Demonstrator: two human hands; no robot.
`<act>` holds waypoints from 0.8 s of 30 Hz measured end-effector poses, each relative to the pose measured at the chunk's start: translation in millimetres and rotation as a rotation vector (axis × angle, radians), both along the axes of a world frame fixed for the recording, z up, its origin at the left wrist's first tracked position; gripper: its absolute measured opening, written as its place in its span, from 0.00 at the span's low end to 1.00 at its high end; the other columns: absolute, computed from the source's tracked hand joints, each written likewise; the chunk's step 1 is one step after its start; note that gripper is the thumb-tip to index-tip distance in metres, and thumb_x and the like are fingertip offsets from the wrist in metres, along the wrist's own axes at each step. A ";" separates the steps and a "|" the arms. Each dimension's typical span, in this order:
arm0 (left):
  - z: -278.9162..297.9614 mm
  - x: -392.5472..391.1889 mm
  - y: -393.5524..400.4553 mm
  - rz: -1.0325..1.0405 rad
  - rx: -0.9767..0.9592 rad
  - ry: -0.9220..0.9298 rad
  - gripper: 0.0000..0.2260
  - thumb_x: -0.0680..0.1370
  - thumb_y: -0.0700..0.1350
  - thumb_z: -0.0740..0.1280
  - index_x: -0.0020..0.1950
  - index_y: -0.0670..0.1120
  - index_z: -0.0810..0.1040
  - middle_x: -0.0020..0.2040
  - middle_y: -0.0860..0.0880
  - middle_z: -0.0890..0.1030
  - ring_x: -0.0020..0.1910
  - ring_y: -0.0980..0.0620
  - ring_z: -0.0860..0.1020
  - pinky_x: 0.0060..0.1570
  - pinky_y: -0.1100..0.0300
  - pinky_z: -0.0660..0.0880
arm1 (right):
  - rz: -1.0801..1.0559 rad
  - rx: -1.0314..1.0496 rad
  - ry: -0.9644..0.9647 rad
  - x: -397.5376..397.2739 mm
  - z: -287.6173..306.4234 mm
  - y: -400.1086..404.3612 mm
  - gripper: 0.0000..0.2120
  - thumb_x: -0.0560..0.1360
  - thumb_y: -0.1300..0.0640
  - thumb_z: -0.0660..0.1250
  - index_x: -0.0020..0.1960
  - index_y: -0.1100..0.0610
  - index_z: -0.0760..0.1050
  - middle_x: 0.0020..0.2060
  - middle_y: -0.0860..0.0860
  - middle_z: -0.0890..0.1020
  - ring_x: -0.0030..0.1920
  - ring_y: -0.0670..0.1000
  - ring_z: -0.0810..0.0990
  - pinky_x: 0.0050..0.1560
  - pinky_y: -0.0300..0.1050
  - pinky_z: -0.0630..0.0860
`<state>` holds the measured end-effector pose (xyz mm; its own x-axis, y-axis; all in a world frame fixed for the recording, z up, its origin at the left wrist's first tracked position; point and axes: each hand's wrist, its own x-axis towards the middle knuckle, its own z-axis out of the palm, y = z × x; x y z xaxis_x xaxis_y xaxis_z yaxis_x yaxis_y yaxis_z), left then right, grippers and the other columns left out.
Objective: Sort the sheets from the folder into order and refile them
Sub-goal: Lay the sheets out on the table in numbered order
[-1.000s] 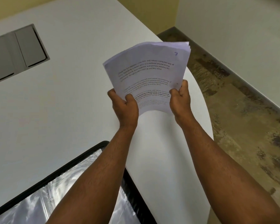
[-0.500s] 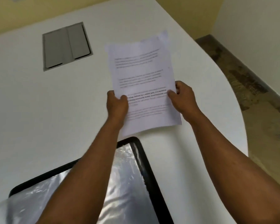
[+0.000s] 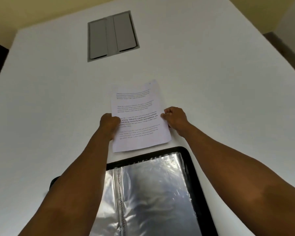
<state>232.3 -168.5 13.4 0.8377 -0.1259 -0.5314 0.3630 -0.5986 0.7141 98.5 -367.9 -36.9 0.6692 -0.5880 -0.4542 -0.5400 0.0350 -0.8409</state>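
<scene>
The person leans over the white tabletop [image 3: 49, 116] with both arms stretched forward, and between the two hands is a stack of printed sheets [image 3: 138, 114]. The stack lies flat, or very nearly flat, on the tabletop towards its near edge, text side up, just beyond the far edge of the open folder [image 3: 191, 167]. The left hand [image 3: 109, 123] grips the stack's left edge, fingers curled with the thumb over the top page. The right hand [image 3: 174, 118] pinches the right edge in the same way, its thumb tip on the paper's margin. A small handwritten mark sits in the top page's upper right corner; I cannot read it from here.

The folder lies open at the near edge of the tabletop, its black cover framing shiny clear plastic sleeves [image 3: 152, 193], which look empty from where I stand. Further back, set into the middle of the tabletop, is a grey hatch with two flaps [image 3: 112, 35].

By my reckoning the sheets are all out of the folder and the sorting is about to start: the pile is being set down as one. The next move would call for letting go of one edge, lifting off the top page, checking its corner mark, and laying pages out on the bare tabletop around the stack so that an order can be built before anything goes into the sleeves.
</scene>
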 end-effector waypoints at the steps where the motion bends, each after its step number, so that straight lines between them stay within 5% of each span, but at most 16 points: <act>1: -4.9 3.3 2.6 -0.014 0.013 -0.018 0.08 0.76 0.34 0.62 0.50 0.43 0.79 0.51 0.44 0.82 0.43 0.48 0.80 0.45 0.57 0.76 | 0.005 -0.033 0.027 2.5 -2.6 2.3 0.04 0.75 0.56 0.71 0.48 0.54 0.77 0.45 0.51 0.82 0.45 0.52 0.80 0.49 0.47 0.79; 4: -18.5 6.6 7.2 -0.049 0.050 -0.067 0.10 0.76 0.35 0.62 0.52 0.44 0.79 0.54 0.45 0.81 0.52 0.45 0.80 0.49 0.59 0.75 | 0.044 -0.210 0.073 3.6 -3.4 7.3 0.05 0.76 0.54 0.69 0.49 0.54 0.78 0.45 0.50 0.83 0.45 0.52 0.81 0.49 0.44 0.77; 8: -23.3 -10.5 29.1 -0.073 0.158 -0.201 0.24 0.78 0.42 0.65 0.73 0.42 0.66 0.68 0.44 0.72 0.66 0.46 0.72 0.62 0.59 0.67 | -0.015 -0.504 -0.007 -21.3 12.1 21.8 0.10 0.79 0.56 0.65 0.58 0.60 0.76 0.42 0.50 0.79 0.42 0.48 0.75 0.42 0.33 0.64; 14: -22.8 -103.8 120.2 0.012 0.084 -0.536 0.20 0.78 0.40 0.64 0.70 0.42 0.69 0.66 0.46 0.73 0.65 0.48 0.72 0.66 0.54 0.69 | -0.017 -0.589 -0.090 -102.9 23.4 80.4 0.05 0.78 0.58 0.64 0.52 0.57 0.77 0.42 0.48 0.80 0.42 0.48 0.77 0.44 0.39 0.68; 18: -32.7 -173.9 184.8 -0.002 0.204 -0.571 0.20 0.77 0.48 0.58 0.67 0.44 0.72 0.64 0.46 0.76 0.63 0.47 0.73 0.65 0.51 0.70 | 0.149 -0.662 -0.085 -166.1 7.4 129.1 0.07 0.78 0.54 0.64 0.52 0.55 0.77 0.45 0.49 0.80 0.46 0.51 0.78 0.45 0.42 0.69; 21: -45.4 -220.3 236.1 -0.038 0.390 -0.600 0.22 0.77 0.54 0.59 0.65 0.42 0.73 0.64 0.43 0.76 0.64 0.43 0.74 0.64 0.46 0.71 | 0.421 -0.801 -0.079 -208.1 -6.3 169.3 0.15 0.78 0.48 0.62 0.58 0.56 0.78 0.55 0.52 0.81 0.56 0.54 0.79 0.56 0.49 0.74; 24: -47.1 -250.1 279.5 0.128 0.593 -0.433 0.31 0.72 0.58 0.65 0.66 0.37 0.71 0.66 0.36 0.73 0.65 0.36 0.72 0.65 0.44 0.68 | 0.570 -0.836 -0.015 -240.7 -16.1 203.7 0.23 0.77 0.42 0.58 0.63 0.56 0.77 0.63 0.54 0.78 0.64 0.55 0.76 0.63 0.52 0.73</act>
